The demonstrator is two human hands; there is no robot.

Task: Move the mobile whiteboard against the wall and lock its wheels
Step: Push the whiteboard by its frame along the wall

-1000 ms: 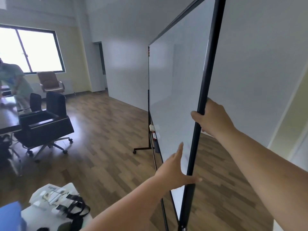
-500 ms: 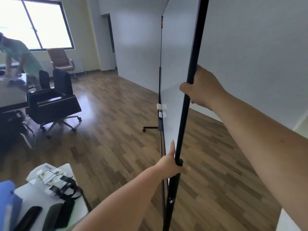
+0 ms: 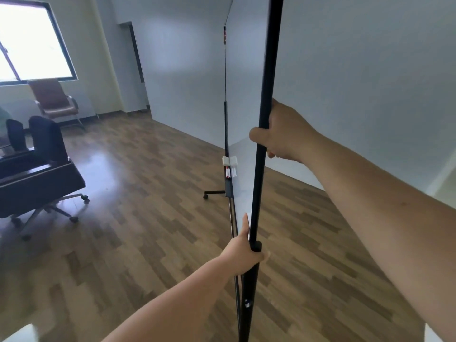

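The mobile whiteboard [image 3: 246, 99] stands almost edge-on in front of me, its black near frame post [image 3: 265, 119] running from top to floor. My right hand [image 3: 283, 134] grips that post at mid height from the wall side. My left hand [image 3: 243, 253] holds the post lower down, at the board's bottom corner, thumb up along the white face. On the tray at the far end sit a white eraser [image 3: 229, 161] and some markers [image 3: 230, 172]. One black foot with a wheel [image 3: 206, 195] sticks out at the far end. The white wall [image 3: 357, 82] runs close along the right.
A black office chair [image 3: 37, 178] stands at the left on the wooden floor [image 3: 138, 218], a brown chair [image 3: 55, 99] under the window [image 3: 29, 43] beyond it. A dark doorway [image 3: 137, 53] lies at the back. A white table corner [image 3: 19, 333] shows at the bottom left.
The board has swung from angled to nearly edge-on and nearer the wall. My left hand slid from the white face down onto the post. The person at the left has almost left the view.
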